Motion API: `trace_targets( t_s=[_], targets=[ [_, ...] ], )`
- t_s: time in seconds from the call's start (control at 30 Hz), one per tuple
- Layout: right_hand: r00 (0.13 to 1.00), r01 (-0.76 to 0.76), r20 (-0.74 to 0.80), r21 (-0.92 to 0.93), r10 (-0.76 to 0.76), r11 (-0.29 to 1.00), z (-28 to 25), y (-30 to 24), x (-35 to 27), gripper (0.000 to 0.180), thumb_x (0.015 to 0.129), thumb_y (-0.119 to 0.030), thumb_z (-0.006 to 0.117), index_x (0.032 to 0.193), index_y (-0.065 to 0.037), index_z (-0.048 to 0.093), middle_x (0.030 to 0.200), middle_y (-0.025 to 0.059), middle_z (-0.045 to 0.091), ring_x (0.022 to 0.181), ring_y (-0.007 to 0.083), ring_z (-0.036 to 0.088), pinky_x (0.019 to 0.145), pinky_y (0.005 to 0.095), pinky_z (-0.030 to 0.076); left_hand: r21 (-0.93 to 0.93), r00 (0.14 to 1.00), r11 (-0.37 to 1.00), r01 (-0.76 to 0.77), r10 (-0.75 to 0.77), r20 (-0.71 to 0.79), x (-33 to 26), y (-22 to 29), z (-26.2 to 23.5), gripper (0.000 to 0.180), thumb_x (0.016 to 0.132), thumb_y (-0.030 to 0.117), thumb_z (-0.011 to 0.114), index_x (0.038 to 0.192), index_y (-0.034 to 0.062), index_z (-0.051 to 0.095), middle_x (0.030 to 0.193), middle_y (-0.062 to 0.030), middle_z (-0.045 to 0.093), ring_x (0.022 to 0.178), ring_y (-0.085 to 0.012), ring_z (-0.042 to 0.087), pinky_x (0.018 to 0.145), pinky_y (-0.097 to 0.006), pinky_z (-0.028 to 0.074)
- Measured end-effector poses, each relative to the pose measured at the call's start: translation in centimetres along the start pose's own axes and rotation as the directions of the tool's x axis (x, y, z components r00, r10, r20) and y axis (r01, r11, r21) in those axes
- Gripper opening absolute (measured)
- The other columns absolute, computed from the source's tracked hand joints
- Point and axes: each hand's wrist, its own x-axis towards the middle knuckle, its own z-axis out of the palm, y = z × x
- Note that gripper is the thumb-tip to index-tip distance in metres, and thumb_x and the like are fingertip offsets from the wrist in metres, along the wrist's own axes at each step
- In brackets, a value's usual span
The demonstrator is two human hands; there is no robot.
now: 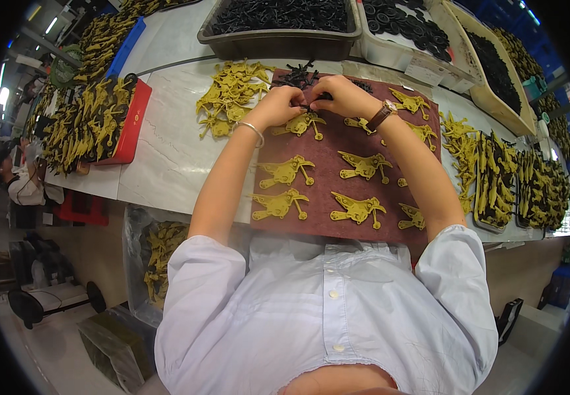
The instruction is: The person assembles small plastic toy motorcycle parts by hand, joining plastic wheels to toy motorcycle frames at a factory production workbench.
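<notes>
My left hand point(280, 105) and my right hand point(343, 96) meet at the far edge of a dark red mat point(324, 174). Both pinch a small black part point(311, 102) between their fingertips, just above a yellow plastic piece point(303, 123). A silver bangle is on my left wrist, a brown-strapped watch on my right. Several yellow pieces lie in rows on the mat, such as one point(285, 171) and another point(357, 209). A small heap of black parts point(297, 76) sits right behind my hands.
A loose pile of yellow pieces point(231, 95) lies left of the mat. Grey and white bins of black parts point(278, 16) stand at the back. Trays of stacked yellow pieces point(495, 178) sit right; a red tray point(94, 118) sits left. Another person point(25, 178) sits far left.
</notes>
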Motion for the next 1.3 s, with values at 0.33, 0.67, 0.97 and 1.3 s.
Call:
trace_targets(
  t_s=[0.33, 0.67, 0.97, 1.3],
  targets=[
    [0.993, 0.106, -0.048, -0.070, -0.109, 0.992, 0.7, 1.1, 0.2, 0.014, 0.078, -0.014, 0.070, 0.087, -0.004, 0.068, 0.082, 0.0118, 0.060, 0.082, 0.0297, 0.058, 0.076, 0.0394, 0.046, 0.126, 0.993, 0.992, 0.025, -0.010, -0.117, -0.3, -0.5, 0.6, 0.017, 0.078, 0.014, 0.066, 0.091, 0.0035, 0.066, 0.085, -0.0115, 0.067, 0.078, -0.0271, 0.063, 0.073, -0.036, 0.050],
    [0.998, 0.036, 0.061, -0.069, -0.032, 0.997, 0.3, 0.7, 1.0, 0.015, 0.078, -0.016, 0.070, 0.088, -0.004, 0.069, 0.084, 0.0127, 0.062, 0.085, 0.0309, 0.059, 0.079, 0.0398, 0.046, 0.100, 0.951, 0.995, 0.026, 0.006, -0.308, -2.9, 0.4, -0.8, 0.020, 0.073, 0.013, 0.073, 0.091, 0.0059, 0.067, 0.091, -0.0111, 0.065, 0.089, -0.0270, 0.063, 0.078, -0.037, 0.050],
    [0.970, -0.084, 0.227, -0.025, 0.088, 0.996, -0.5, 1.0, 1.9, 0.020, 0.078, -0.021, 0.072, 0.090, -0.006, 0.070, 0.086, 0.0127, 0.065, 0.088, 0.0306, 0.060, 0.081, 0.0391, 0.046, -0.088, 0.998, 0.995, -0.043, 0.039, -0.048, -4.5, 1.5, -1.3, 0.037, 0.061, 0.005, 0.080, 0.094, 0.0035, 0.063, 0.095, -0.0089, 0.066, 0.090, -0.0253, 0.062, 0.082, -0.035, 0.050],
    [0.963, -0.091, 0.239, -0.129, 0.120, 0.987, -0.4, -0.2, 2.3, 0.018, 0.076, -0.018, 0.071, 0.087, -0.003, 0.069, 0.086, 0.0145, 0.065, 0.089, 0.0325, 0.060, 0.081, 0.0415, 0.046, 0.009, 0.991, 0.995, -0.095, 0.096, -0.091, -4.0, 1.6, -1.1, 0.045, 0.055, 0.004, 0.083, 0.091, 0.0037, 0.056, 0.090, -0.0096, 0.064, 0.090, -0.0278, 0.059, 0.080, -0.037, 0.048]
  ],
)
